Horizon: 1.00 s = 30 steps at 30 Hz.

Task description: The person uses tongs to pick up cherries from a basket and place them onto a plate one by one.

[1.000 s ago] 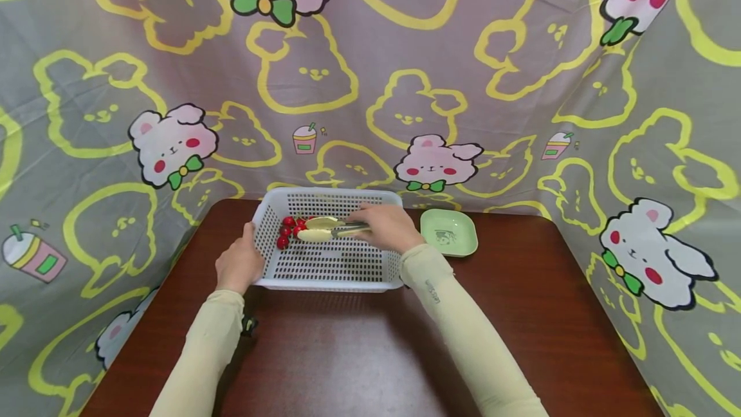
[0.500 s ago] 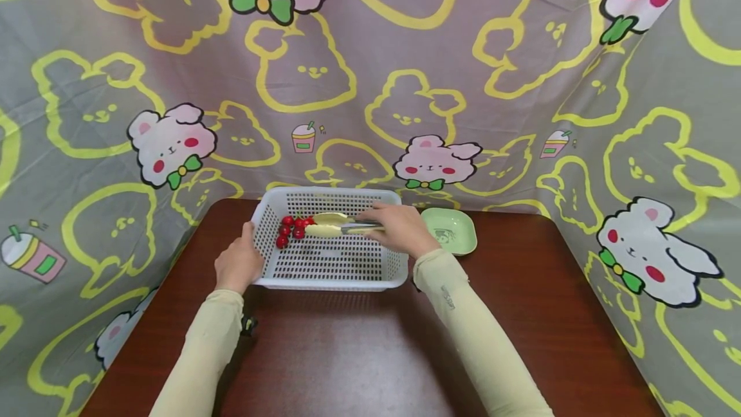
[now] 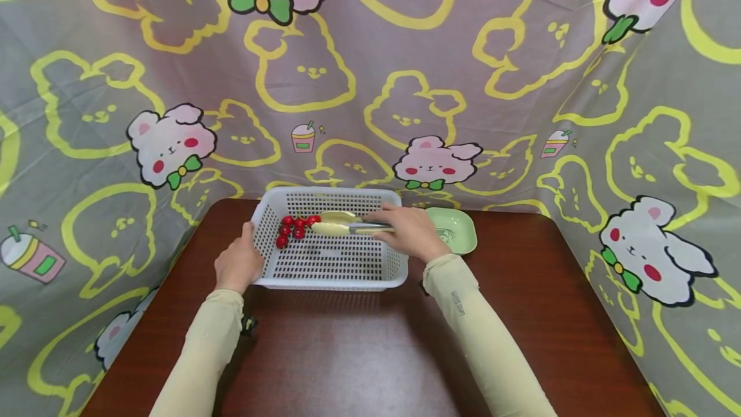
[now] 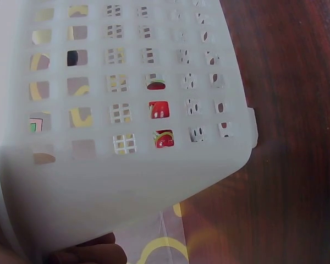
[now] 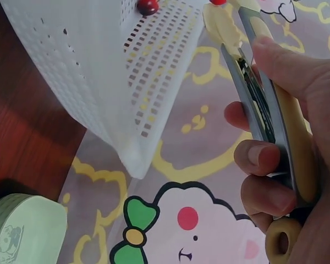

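In the head view my left hand grips the left end of a white perforated plastic basket. Its fingers show at the lower edge of the left wrist view. My right hand holds a pair of tongs with cream tips and metal arms, thumb on one arm and fingers curled round the other. Several red cherry tomatoes lie in the left part of the basket. One tomato is at the tong tips; whether they pinch it is hard to tell.
A light green square dish with a printed picture stands right of the basket on the dark reddish-brown table. Patterned cloth with cartoon animals hangs behind and at both sides.
My right hand and the tongs have shifted right, uncovering more of the tomatoes. The tomato at the tips has moved slightly right of the others. My left hand stays on the basket.
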Each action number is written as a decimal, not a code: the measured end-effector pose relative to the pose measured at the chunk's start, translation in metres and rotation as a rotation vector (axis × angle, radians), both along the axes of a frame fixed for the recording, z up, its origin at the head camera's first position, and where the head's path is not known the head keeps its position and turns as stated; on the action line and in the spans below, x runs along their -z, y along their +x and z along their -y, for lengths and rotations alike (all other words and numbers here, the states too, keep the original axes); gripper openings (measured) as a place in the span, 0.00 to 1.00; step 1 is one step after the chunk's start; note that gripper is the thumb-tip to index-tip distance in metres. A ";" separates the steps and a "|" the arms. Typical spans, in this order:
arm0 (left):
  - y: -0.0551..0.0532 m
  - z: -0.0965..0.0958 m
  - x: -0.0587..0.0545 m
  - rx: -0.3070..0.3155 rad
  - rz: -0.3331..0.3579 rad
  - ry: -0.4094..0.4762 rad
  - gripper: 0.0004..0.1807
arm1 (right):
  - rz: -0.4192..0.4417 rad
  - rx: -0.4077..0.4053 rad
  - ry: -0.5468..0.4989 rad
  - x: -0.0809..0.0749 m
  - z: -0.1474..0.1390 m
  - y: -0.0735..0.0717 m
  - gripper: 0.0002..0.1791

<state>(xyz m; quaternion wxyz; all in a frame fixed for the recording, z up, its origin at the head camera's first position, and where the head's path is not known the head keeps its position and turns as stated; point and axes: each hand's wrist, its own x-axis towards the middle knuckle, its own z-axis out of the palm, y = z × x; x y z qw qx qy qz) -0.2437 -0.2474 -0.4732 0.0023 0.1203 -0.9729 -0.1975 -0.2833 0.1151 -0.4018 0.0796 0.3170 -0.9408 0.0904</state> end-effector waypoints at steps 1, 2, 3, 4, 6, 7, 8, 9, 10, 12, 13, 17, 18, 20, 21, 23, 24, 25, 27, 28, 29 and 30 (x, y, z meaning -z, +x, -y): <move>0.000 0.000 0.000 0.000 0.001 0.000 0.41 | -0.004 -0.003 -0.006 0.000 -0.001 0.000 0.20; 0.000 -0.001 0.000 0.000 0.002 0.000 0.41 | -0.012 -0.003 -0.010 0.000 -0.003 0.001 0.20; 0.000 -0.001 -0.001 0.000 0.003 0.000 0.41 | -0.019 -0.003 -0.016 0.001 -0.004 0.001 0.20; 0.001 -0.001 -0.001 -0.001 0.004 0.000 0.41 | -0.024 -0.003 -0.023 0.001 -0.006 0.001 0.20; 0.001 -0.002 -0.001 -0.003 0.009 0.003 0.42 | -0.029 -0.004 -0.035 0.002 -0.008 0.002 0.20; 0.001 -0.002 -0.001 -0.005 0.012 0.004 0.42 | -0.029 -0.004 -0.039 0.003 -0.010 0.002 0.20; 0.001 -0.002 -0.001 -0.006 0.015 0.005 0.42 | -0.028 -0.005 -0.043 0.004 -0.011 0.002 0.20; 0.001 -0.003 -0.001 -0.008 0.017 0.006 0.42 | -0.029 -0.004 -0.043 0.004 -0.013 0.002 0.20; 0.001 -0.003 -0.002 -0.010 0.019 0.007 0.42 | -0.031 -0.003 -0.042 0.005 -0.014 0.002 0.20; 0.002 -0.003 -0.002 -0.010 0.020 0.008 0.42 | -0.029 0.000 -0.046 0.006 -0.017 0.003 0.21; 0.002 -0.003 -0.002 -0.010 0.021 0.008 0.42 | -0.028 0.003 -0.042 0.007 -0.019 0.003 0.21; 0.002 -0.003 -0.002 -0.005 0.022 0.004 0.42 | -0.028 0.005 -0.060 0.008 -0.025 0.004 0.21; 0.002 -0.003 -0.002 -0.005 0.024 0.003 0.42 | -0.028 0.008 -0.065 0.008 -0.026 0.004 0.21; 0.001 -0.004 -0.002 -0.005 0.026 0.002 0.42 | -0.031 0.012 -0.075 0.009 -0.029 0.005 0.21; 0.001 -0.004 -0.001 -0.005 0.025 0.002 0.42 | -0.031 0.016 -0.080 0.009 -0.030 0.005 0.21; 0.001 -0.004 -0.001 -0.006 0.024 0.002 0.42 | -0.024 0.029 -0.088 0.010 -0.033 0.006 0.21; 0.001 -0.004 -0.001 -0.006 0.021 0.004 0.42 | -0.021 0.033 -0.094 0.010 -0.035 0.006 0.22; 0.001 -0.003 -0.001 -0.006 0.018 0.004 0.42 | -0.019 0.036 -0.097 0.010 -0.036 0.006 0.22; 0.001 -0.003 -0.001 -0.007 0.013 0.006 0.42 | -0.020 0.042 -0.100 0.011 -0.038 0.006 0.22; 0.001 -0.003 -0.001 -0.008 0.011 0.007 0.42 | -0.022 0.042 -0.101 0.011 -0.040 0.006 0.22; 0.001 -0.003 -0.001 -0.008 0.009 0.007 0.41 | -0.025 0.043 -0.101 0.011 -0.041 0.006 0.23; 0.001 -0.003 -0.001 -0.008 0.007 0.009 0.41 | -0.024 0.043 -0.102 0.011 -0.042 0.006 0.23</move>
